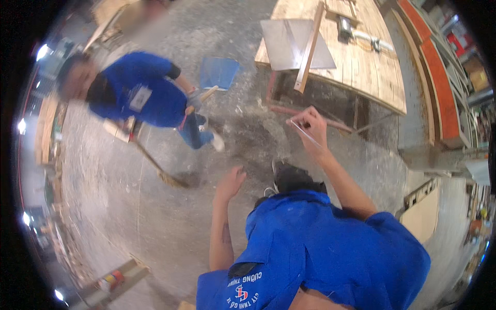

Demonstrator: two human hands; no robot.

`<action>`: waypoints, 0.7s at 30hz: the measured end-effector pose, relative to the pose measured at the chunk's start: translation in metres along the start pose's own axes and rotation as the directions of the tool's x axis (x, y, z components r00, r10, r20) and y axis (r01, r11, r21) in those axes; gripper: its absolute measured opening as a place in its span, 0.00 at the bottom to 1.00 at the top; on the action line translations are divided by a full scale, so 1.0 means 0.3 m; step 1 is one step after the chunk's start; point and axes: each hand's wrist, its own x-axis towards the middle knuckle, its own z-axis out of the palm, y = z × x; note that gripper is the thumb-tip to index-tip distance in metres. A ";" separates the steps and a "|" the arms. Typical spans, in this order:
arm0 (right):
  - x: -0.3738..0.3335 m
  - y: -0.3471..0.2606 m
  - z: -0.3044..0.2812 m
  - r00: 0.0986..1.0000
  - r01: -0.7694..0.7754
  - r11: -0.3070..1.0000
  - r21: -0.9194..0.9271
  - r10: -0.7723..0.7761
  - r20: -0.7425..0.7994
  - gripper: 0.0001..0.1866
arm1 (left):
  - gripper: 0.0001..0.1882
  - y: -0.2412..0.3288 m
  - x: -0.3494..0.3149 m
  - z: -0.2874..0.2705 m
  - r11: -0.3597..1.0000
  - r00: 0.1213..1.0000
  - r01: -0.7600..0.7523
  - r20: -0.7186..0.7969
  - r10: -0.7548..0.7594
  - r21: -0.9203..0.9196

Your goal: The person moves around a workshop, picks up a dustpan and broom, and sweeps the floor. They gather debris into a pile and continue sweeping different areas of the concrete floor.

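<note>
Head view: bare right hand [315, 128] pinched a thin, pale, straight rod [306, 134], near side of the pale plank-topped table [374, 75] at far right. Bare left hand [230, 185] curled closed; couldn't tell if anything was inside. Long brown wooden strip [309, 57] crossed a flat grey sheet [279, 49] on the table. Blue-shirted co-worker [147, 88], far left.

A thin, pale, straight stick [308, 135] sits slantwise in the right fingers [311, 113].
</note>
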 end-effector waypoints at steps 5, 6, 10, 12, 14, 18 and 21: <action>0.448 0.164 0.313 0.995 -0.068 0.997 0.036 0.065 0.081 0.08 | 0.23 -0.052 0.527 -0.222 0.987 0.999 -0.020 0.033 0.026 -0.160; 0.547 0.191 0.378 0.999 0.013 0.999 0.044 -0.015 0.047 0.06 | 0.22 -0.058 0.619 -0.240 0.980 0.998 0.029 0.056 -0.018 -0.195; 0.928 0.245 0.620 0.990 -0.104 0.995 -0.006 0.104 0.094 0.06 | 0.22 -0.088 0.918 -0.350 0.975 0.989 0.118 0.115 -0.097 -0.190; 1.141 0.258 0.741 0.994 0.033 0.994 0.107 -0.044 0.096 0.06 | 0.21 -0.107 1.018 -0.458 0.918 0.945 0.300 0.210 -0.250 -0.259; 1.382 0.282 0.853 0.973 0.110 0.987 0.119 -0.131 0.188 0.07 | 0.21 -0.140 1.150 -0.626 0.830 0.930 0.368 0.160 -0.332 -0.418; 1.852 0.360 1.133 0.880 0.117 0.968 0.220 -0.204 0.430 0.10 | 0.22 -0.247 1.454 -0.987 0.739 0.886 0.394 0.012 -0.463 -0.547; 2.185 0.460 1.354 0.833 0.320 0.946 0.048 -0.305 0.461 0.11 | 0.21 -0.359 1.780 -1.211 0.806 0.876 0.412 -0.058 -0.478 -0.425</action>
